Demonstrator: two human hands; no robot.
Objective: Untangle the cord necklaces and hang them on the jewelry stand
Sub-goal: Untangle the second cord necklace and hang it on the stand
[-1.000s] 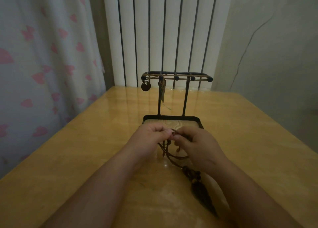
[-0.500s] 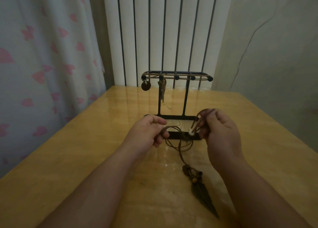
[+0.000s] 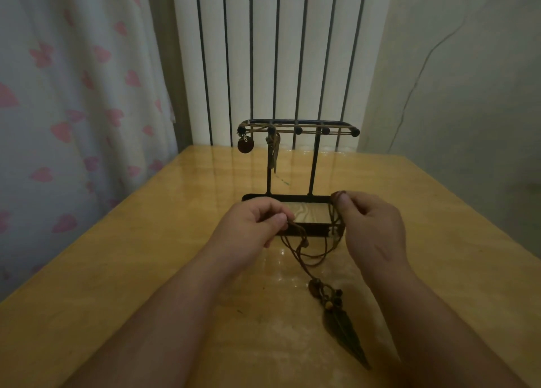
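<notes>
Head view: risk is that pulling apart w/ loops crossed could tighten the tangle, and the slack may snag the jewelry stand (image 3: 298, 123) base. Left hand (image 3: 251, 226) pinches one strand of the cord necklace (image 3: 313, 285); right hand (image 3: 371, 226) curls round the others, just in front of the stand. Cord is thin, dark brown, slack. Leaf pendant (image 3: 342, 329) lies on the counter (image 3: 146, 270).

A brown cord necklace (image 3: 303, 251) is drawn out between the left hand (image 3: 251, 226) and right hand (image 3: 373, 226), both pinching it. Its slack loops sag just in front of the stand. Its beads (image 3: 325, 295) and dark leaf-shaped pendant (image 3: 345, 336) lie flat on the table (image 3: 146, 270). Behind stands the black jewelry stand (image 3: 307, 212), upright, with two posts and a rack of ball-tipped pegs. Tan cords run along the rack. A round disc pendant (image 3: 245, 146) hangs at its left end, with a slim pendant (image 3: 274, 156) beside it.
</notes>
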